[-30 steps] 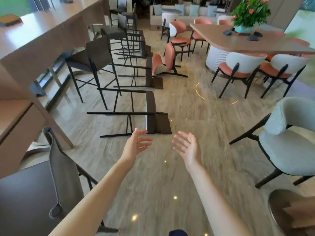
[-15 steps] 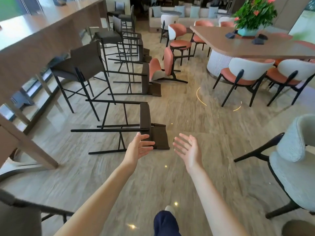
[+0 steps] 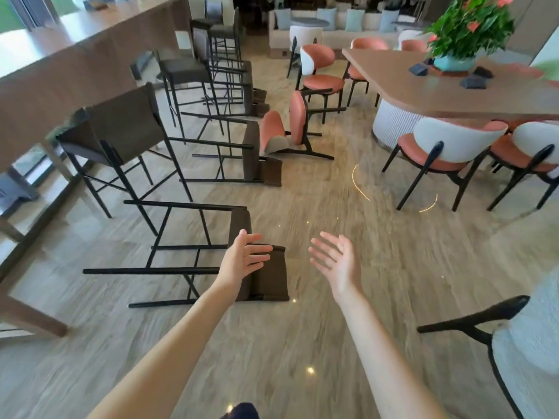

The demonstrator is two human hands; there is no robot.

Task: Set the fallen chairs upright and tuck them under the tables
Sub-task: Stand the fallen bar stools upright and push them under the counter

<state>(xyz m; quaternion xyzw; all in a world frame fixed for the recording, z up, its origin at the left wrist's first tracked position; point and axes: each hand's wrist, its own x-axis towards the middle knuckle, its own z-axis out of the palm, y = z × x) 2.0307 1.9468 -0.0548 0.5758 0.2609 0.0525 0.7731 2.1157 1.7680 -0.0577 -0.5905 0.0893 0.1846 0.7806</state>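
- Nearest fallen bar stool (image 3: pixel 193 255): on its side on the floor, long axis roughly left-right in view, legs pointing left toward the long counter (image 3: pixel 75 65), seat and backrest at the right end. It lies just beyond and below the hands.
- Left hand (image 3: pixel 242 260): arm stretched forward, palm turned inward, fingers straight and spread, holding nothing. It overlaps the stool's backrest in view; cannot tell if it touches.
- Right hand (image 3: pixel 334 261): arm stretched forward, palm up and inward, fingers relaxed and apart, holding nothing, over bare floor just right of the backrest, clear of it.
- Second fallen bar stool (image 3: pixel 242 155): beyond the left hand, same lie, legs left, seat right.
- Fallen orange chair (image 3: pixel 290 128): farther ahead, between the hands' lines, on its side, legs pointing right.
- Upright bar stool (image 3: pixel 118 137): left of and beyond the left hand, at the counter.
- Right of the right hand: dining table (image 3: pixel 453 95) with flower pot (image 3: pixel 453 62), upright orange-and-white chairs (image 3: pixel 444 149) at it. Grey chair (image 3: pixel 529 352) near right, close to the right forearm.
- Versus 0.5 s ago: stool sits lower and closer in view, left hand now over its backrest instead of short of it; both hands unchanged in shape, still empty.
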